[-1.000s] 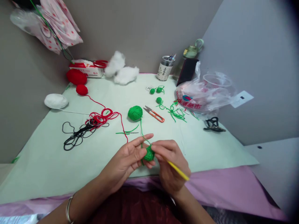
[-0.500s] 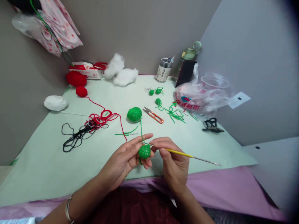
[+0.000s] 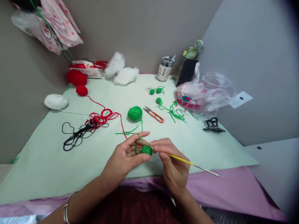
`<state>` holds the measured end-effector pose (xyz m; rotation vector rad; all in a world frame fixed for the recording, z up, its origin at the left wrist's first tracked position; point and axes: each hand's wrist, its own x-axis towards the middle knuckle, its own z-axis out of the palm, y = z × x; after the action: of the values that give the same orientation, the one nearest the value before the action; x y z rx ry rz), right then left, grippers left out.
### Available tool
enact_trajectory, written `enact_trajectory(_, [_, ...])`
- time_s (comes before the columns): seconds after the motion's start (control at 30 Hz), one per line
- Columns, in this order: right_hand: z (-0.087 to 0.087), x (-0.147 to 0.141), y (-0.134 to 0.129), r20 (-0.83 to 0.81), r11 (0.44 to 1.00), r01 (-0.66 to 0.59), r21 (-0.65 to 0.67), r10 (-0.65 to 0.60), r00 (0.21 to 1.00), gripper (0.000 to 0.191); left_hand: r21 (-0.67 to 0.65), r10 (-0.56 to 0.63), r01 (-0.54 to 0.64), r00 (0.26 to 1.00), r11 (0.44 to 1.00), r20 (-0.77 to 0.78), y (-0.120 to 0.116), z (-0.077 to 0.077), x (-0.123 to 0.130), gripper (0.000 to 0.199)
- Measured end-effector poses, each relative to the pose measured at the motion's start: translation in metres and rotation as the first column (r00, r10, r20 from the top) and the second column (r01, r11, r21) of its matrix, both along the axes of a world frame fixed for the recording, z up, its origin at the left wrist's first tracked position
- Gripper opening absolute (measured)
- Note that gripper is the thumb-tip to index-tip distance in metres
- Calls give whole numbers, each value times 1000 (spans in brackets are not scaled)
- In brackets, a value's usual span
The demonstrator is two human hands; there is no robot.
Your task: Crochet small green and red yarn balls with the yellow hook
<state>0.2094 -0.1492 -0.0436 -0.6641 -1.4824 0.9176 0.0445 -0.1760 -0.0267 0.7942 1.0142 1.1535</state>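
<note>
Between my hands is a small green crocheted ball (image 3: 147,150). My left hand (image 3: 126,154) holds it, thumb below and index finger stretched out, with green yarn running over that finger. In my right hand (image 3: 174,160) is a yellow-handled crochet hook (image 3: 181,159), gripped like a pen. Its working tip meets the top of the crocheted ball, and the other hooked end points down to the right. The yarn leads back to a green yarn ball (image 3: 135,114) just beyond my left hand. Orange thread snips (image 3: 154,115) lie to the right of that yarn ball.
Red yarn (image 3: 102,116) and black cord (image 3: 76,138) lie tangled on the left. Small green balls (image 3: 158,100) and yarn scraps (image 3: 176,112) sit beyond my right hand. At the right are a plastic bag (image 3: 198,95) and a black claw clip (image 3: 213,125). White stuffing (image 3: 126,76) rests at the back.
My left hand has turned, bringing its thumb under the crocheted ball, and the yarn now passes over its index finger. The hook's free end has dipped lower.
</note>
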Motion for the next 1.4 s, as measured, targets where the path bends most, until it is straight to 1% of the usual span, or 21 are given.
enact_trajectory(0.3, [-6,0,-1,-66,999,-39,-33,37,997,20,25,39,-37,996,999,-86,-3,4,3,58])
enact_trajectory(0.5, [-9,-2,0,-136,994,-82,-72,72,988,19,56,46,-40,992,998,-118,-4,1,3,57])
enact_trajectory(0.63, [-9,-3,0,-150,992,-88,-93,73,986,18,54,50,-44,992,998,-120,-5,0,2,57])
enact_trajectory(0.73, [-9,-4,-1,-161,991,-92,-96,76,984,18,44,40,-37,996,998,-78,-6,-1,3,55])
enact_trajectory(0.9, [-8,0,1,-163,990,-80,-114,61,985,17,-9,-17,19,990,1000,143,-5,2,3,59])
enact_trajectory(1.0, [-5,5,4,-198,982,-70,-177,35,980,16,-55,-43,59,964,997,262,-2,5,0,53])
enact_trajectory(1.07, [-2,8,7,-249,963,-105,-248,41,968,15,-76,-52,80,949,994,310,0,7,-2,48])
enact_trajectory(1.13, [2,7,9,-322,933,-164,-320,56,945,15,-76,-55,82,952,994,301,0,7,-3,45])
enact_trajectory(1.2, [3,5,9,-378,899,-224,-376,72,923,14,-42,-45,57,970,998,239,0,5,-2,44])
enact_trajectory(1.27, [2,2,8,-376,881,-257,-398,100,921,14,-2,-40,41,985,999,170,-1,3,1,46])
enact_trajectory(1.3, [1,0,7,-354,884,-253,-393,109,929,14,9,-41,40,987,999,152,-2,2,2,47])
enact_trajectory(1.4, [-5,-1,5,-259,921,-185,-343,97,961,16,3,-38,38,987,999,159,-2,1,4,49])
